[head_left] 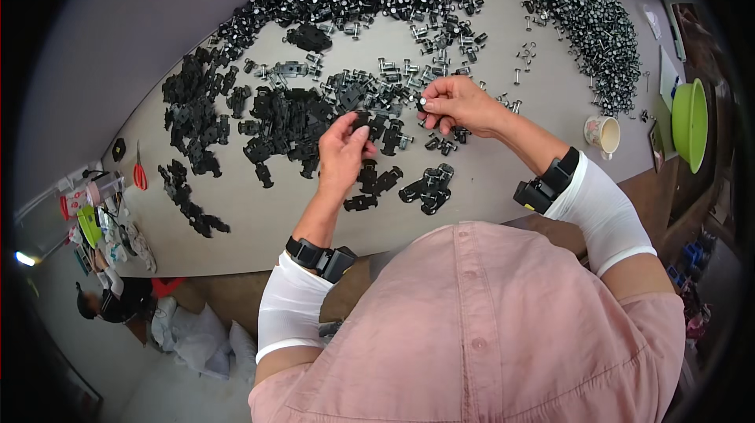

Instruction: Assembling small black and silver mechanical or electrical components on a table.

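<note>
Black plastic bracket piece [360, 119], flat and lobed, pinched between left hand [343, 152] thumb and fingers above the grey table [487, 179]. Right hand [456, 103] fingertips pressed together on a small black roller with a silver pin end [422, 102], just beside the bracket. Assembled black pieces [429, 187] lie below; loose pin heap [586, 22] far right; cup [603, 135] nearby.

You work at a grey table [487, 179] strewn with black plastic parts [287, 120] and heaps of small metal pins [586, 18]. Red scissors [139, 174] lie near its left end. A cup [603, 134] and a green bowl [690, 123] stand at the right.
</note>
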{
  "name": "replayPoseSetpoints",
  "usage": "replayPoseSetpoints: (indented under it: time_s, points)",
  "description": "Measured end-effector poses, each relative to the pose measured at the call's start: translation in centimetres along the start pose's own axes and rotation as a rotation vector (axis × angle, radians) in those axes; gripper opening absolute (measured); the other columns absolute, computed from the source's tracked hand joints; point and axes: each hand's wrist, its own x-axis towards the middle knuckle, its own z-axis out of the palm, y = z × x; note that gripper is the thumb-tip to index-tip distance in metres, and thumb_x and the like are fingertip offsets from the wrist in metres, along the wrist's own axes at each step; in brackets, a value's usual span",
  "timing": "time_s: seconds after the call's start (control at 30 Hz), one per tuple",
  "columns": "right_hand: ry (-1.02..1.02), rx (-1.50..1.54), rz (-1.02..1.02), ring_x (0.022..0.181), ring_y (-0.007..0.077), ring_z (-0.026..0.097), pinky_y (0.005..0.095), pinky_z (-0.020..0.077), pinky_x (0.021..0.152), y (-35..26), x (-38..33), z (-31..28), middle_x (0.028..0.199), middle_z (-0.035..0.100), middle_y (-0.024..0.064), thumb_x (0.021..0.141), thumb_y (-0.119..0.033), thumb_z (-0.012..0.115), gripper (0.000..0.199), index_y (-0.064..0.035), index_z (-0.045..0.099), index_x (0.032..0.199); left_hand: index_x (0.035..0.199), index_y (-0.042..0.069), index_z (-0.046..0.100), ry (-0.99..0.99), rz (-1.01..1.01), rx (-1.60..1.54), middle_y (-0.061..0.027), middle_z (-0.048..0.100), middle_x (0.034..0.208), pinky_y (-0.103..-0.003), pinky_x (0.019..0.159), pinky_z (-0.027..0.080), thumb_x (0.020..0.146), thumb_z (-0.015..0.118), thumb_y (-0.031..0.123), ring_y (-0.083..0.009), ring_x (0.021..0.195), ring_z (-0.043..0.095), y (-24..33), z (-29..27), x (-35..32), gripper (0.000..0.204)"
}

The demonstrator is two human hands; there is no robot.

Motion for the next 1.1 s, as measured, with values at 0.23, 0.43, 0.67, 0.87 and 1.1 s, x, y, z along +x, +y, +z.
replayPoseSetpoints:
  time_s: [0.23,0.43,0.67,0.87,1.1]
  points:
    - [0.028,-0.207,-0.24,0.071,0.0107,0.063,0.0221,0.0522,0.055,0.3,-0.3,0.9,0.082,0.063,0.0073,0.083,-0.005,0.064,0.013,0.0029,0.057,0.091,0.101,-0.002,0.053,-0.177,-0.205,-0.355,-0.0121,0.062,0.09,-0.027,0.06,0.056,0.089,0.056,0.004,-0.0178,0.071,0.065,0.3,2.1,-0.5,0.014]
    - [0.035,-0.38,-0.24,0.066,0.0057,0.058,0.0215,0.0491,0.054,-0.2,-0.1,1.4,0.078,0.064,0.0026,0.081,-0.006,0.066,0.014,0.0027,0.063,0.091,0.112,-0.005,0.051,-0.273,-0.207,-0.465,-0.0158,0.063,0.094,-0.032,0.069,0.059,0.09,0.054,0.001,-0.0238,0.08,0.067,0.8,3.2,-0.6,0.024]
    - [-0.094,-0.286,-0.121,0.064,0.0072,0.061,0.0204,0.0498,0.059,-1.4,0.4,2.2,0.078,0.065,0.0047,0.081,-0.005,0.065,0.015,0.0031,0.065,0.094,0.116,-0.006,0.053,-0.378,-0.324,-0.529,-0.0171,0.064,0.101,-0.024,0.064,0.054,0.088,0.06,0.007,-0.0166,0.078,0.064,2.1,2.7,-1.1,0.031]
    - [-0.203,-0.343,-0.335,0.072,0.0116,0.062,0.0233,0.0515,0.064,-1.3,0.0,2.0,0.086,0.064,0.0058,0.08,0.002,0.063,0.012,0.0047,0.065,0.091,0.117,-0.004,0.054,-0.65,-0.377,-0.747,-0.0171,0.063,0.106,-0.017,0.054,0.045,0.086,0.064,0.008,-0.0082,0.068,0.057,0.8,1.5,-0.7,0.034]
    - [0.163,-0.751,-0.701,0.069,0.0236,0.062,0.0305,0.0513,0.063,-1.3,-1.2,3.0,0.079,0.063,0.0128,0.072,-0.003,0.069,0.012,0.0017,0.064,0.081,0.128,0.003,0.047,-0.473,-0.225,-0.671,-0.0123,0.06,0.108,-0.017,0.05,0.041,0.085,0.061,0.001,-0.0088,0.07,0.055,0.3,2.1,-0.5,0.045]
